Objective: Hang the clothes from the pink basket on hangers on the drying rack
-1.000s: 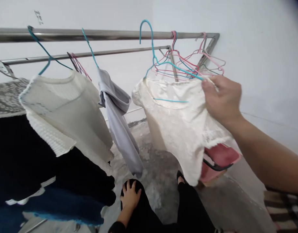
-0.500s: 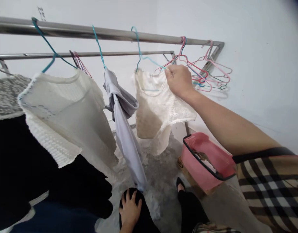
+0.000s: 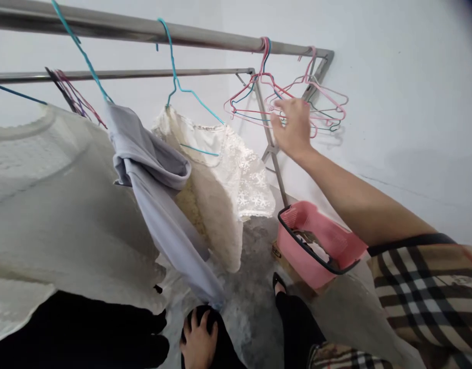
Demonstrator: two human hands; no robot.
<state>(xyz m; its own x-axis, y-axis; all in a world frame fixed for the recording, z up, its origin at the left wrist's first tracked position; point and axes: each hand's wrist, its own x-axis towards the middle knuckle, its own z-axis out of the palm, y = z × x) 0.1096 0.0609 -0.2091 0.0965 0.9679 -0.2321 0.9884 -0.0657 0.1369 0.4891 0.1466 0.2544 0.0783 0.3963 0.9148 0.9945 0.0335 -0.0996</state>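
Observation:
My right hand (image 3: pixel 293 128) is raised with thumb and fingers apart, holding nothing, in front of several pink, red and teal wire hangers (image 3: pixel 255 114) on the rail. Left of it, a cream lace top (image 3: pixel 220 189) hangs on a blue hanger (image 3: pixel 174 66), its lace sleeve spread toward the hand but not touched by it. A grey garment (image 3: pixel 151 169), folded over and trailing down, hangs from another blue hanger (image 3: pixel 80 48). Low in the view, my left hand (image 3: pixel 199 342) rests on my black-trousered knee with its fingers spread.
A steel rail (image 3: pixel 205 38) crosses the top, with a thinner bar behind. A sheer white top (image 3: pixel 66 205) hangs at left above black cloth (image 3: pixel 85 333). On the floor at right, a pink basket (image 3: pixel 305 256) stands on a cardboard box beside the white wall.
My right hand has let go of the cream lace top's shoulder and opened. The view has shifted closer and to the right; my left hand stays on the knee.

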